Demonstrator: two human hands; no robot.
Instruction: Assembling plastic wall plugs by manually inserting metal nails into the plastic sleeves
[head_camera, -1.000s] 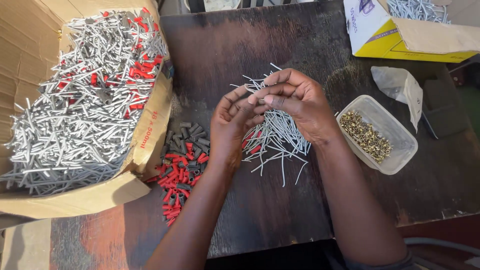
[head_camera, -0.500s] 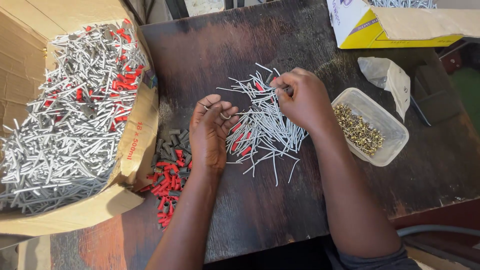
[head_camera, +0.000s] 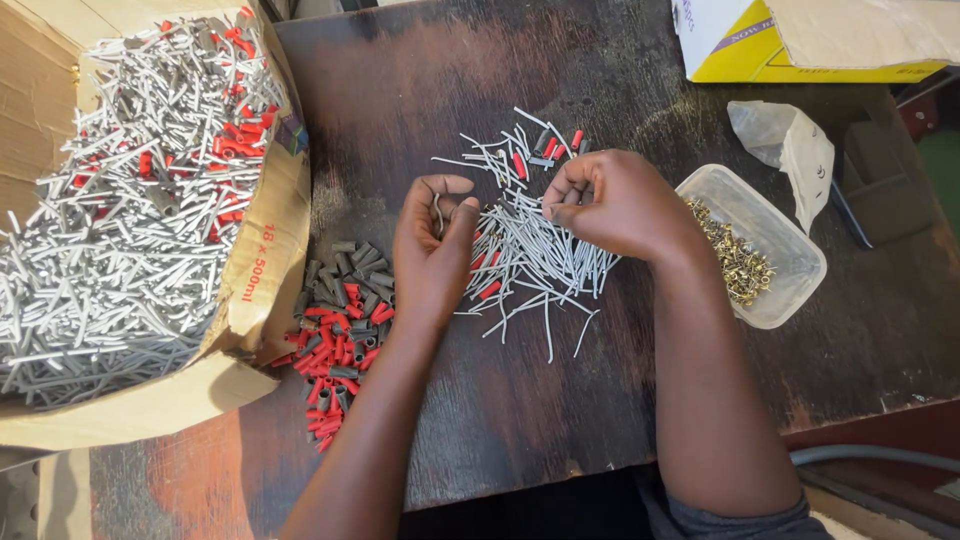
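— What did the left hand (head_camera: 432, 250) have?

— One thin grey wire piece (head_camera: 437, 212), bent at the top, pinched between thumb and fingers (head_camera: 462, 222). It sat just left of the loose heap of thin grey wire lengths and red sleeves (head_camera: 530, 255) on the dark scuffed wooden tabletop (head_camera: 480, 90).

— And the right hand (head_camera: 610, 205)?

— Curled closed over the heap's right edge. Whether its fingers gripped a piece, I couldn't tell.

— How would such a piece handle?

— Light and springy, I'd judge; stiff enough to keep its bend, smooth and easily dropped. Best pinched near the middle.

— What else lay around the heap?

— Further left, a pile of short red and grey plastic tubes (head_camera: 338, 335), then a cardboard box of grey wire lengths (head_camera: 130, 210). Right of the heap, a clear plastic tub of small brass fittings (head_camera: 748, 262).
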